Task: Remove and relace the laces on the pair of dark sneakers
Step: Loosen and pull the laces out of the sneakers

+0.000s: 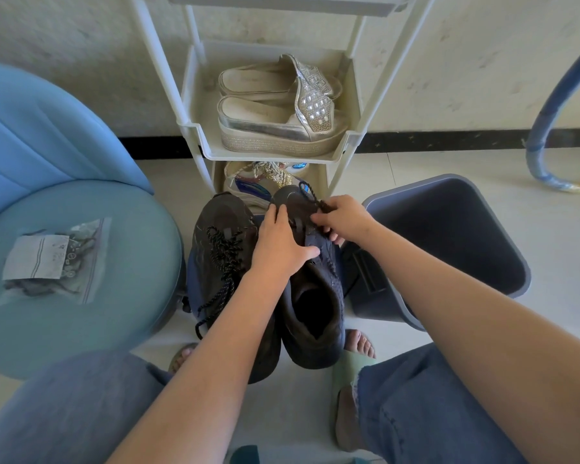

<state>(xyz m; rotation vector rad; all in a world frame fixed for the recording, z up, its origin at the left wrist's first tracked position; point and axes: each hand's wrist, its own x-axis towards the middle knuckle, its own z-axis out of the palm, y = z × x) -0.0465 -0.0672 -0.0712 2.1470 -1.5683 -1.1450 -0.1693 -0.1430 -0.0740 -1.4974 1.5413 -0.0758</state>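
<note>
Two dark sneakers stand side by side on the floor between my knees, toes pointing away from me. The left sneaker [219, 259] carries a loose black speckled lace [223, 262] tangled over its tongue, with ends trailing toward its heel. My left hand [280, 244] lies over the front of the right sneaker [315, 306], fingers wrapped over its side. My right hand [343, 217] pinches a dark lace [310, 192] near the toe of that shoe; a short loop sticks up beyond my fingers. Most of the right shoe's eyelets are hidden under my hands.
A white plastic shoe rack [275, 152] with silver platform sandals [281, 118] stands just beyond the sneakers. A grey bin [456, 242] lies tipped at the right. A blue cushioned seat [80, 279] at the left holds a clear zip bag [52, 259]. My feet in sandals flank the shoes.
</note>
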